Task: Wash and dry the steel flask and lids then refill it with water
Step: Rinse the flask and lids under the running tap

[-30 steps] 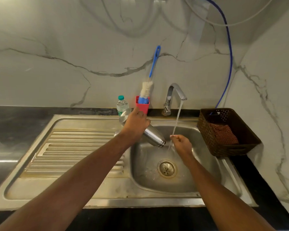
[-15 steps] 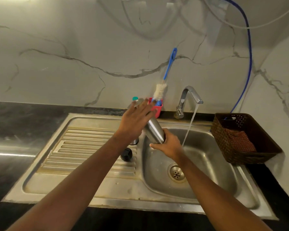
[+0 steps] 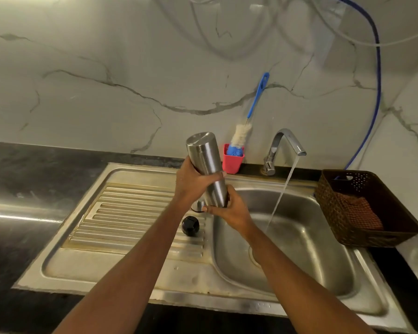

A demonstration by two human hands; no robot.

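Steel flask [image 3: 206, 165]: I am gripping it base-up, left hand [image 3: 193, 184] wrapping its middle, right hand [image 3: 229, 210] cupping the lower end, likely sealing in rinse water. Black lid [image 3: 190, 226] is lying just below my grip.

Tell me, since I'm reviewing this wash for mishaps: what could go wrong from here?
1. The steel flask is held base-up and tilted by the left hand and right hand; it could slip and fall into the sink.
2. The black lid lies on the ribbed drainer between the forearms; a nudge could roll it into the basin.
3. The tap runs with nothing under it; splash may reach the cloth in the basket.
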